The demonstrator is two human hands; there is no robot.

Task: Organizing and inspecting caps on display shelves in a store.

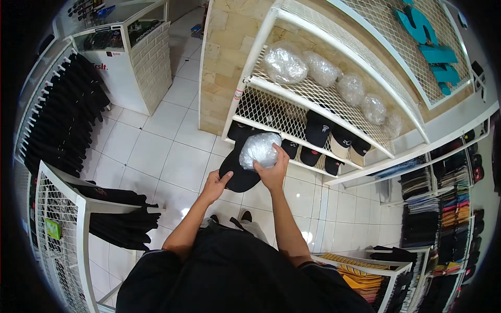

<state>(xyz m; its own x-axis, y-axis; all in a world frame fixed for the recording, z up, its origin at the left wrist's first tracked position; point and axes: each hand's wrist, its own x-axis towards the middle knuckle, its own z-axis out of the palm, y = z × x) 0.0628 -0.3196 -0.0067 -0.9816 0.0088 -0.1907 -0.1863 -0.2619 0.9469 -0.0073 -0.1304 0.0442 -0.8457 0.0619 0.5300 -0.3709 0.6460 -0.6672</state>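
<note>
My left hand (214, 187) pinches the edge of a black cap (242, 179), thumb on top. In my right hand (273, 168) is a crumpled ball of clear plastic (258, 150), which sits against the cap and covers part of it. Whether the ball lies inside the cap's crown cannot be told. Just beyond stands a white wire-mesh display rack (309, 105). Several similar clear plastic balls (285, 62) line its upper shelf. Below them, black and beige caps (319, 129) rest on the lower tiers, partly hidden by the shelf and my hands.
Black garments (62, 113) hang on a rail at left, near a glass-topped counter (145, 58). A mesh stand (84, 219) with black clothes (117, 219) is close on my left. Folded clothes (420, 219) fill shelving at right; yellow garments (362, 276) lie nearer. White tiles (164, 144) cover the floor.
</note>
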